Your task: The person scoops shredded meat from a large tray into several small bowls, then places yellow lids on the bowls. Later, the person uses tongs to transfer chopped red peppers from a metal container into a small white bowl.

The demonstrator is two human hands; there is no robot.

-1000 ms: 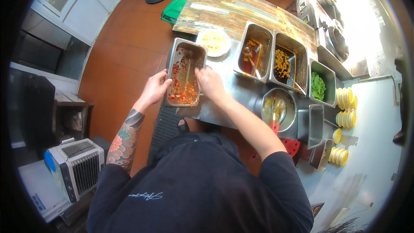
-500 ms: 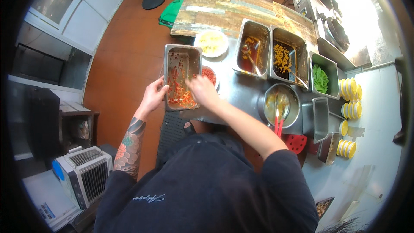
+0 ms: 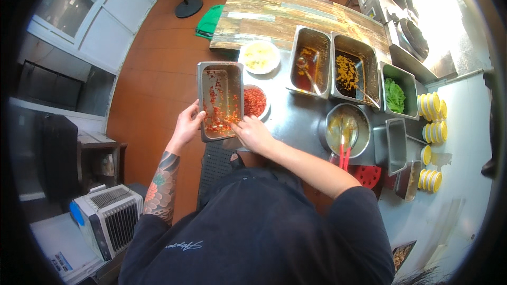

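Note:
A deep steel pan [image 3: 229,85], its inside smeared with red chopped bits and seeds, is tilted at the table's left edge. My left hand [image 3: 187,124] grips its left rim, thumb on top. Over the pan's near right corner, my right hand [image 3: 252,133] is closed with its fingertips inside among the red bits; whatever they may hold is hidden. Just right of the pan stands a white bowl [image 3: 268,110] of chopped red pepper [image 3: 254,101], partly covered by the pan. Behind it sits a white bowl of pale yellow chopped food [image 3: 260,56].
Right of the bowls are two steel pans with ladles, one of dark red sauce [image 3: 307,76] and one of yellow bits [image 3: 346,71]. Beyond are a pan of lettuce [image 3: 394,95], a round pot [image 3: 330,132] with red-handled utensils and stacked yellow-lidded tubs [image 3: 432,105].
My right hand has moved toward me, from the middle of the pan to its near right corner. The pan has shifted slightly left and nearer, showing more of the red pepper bowl.

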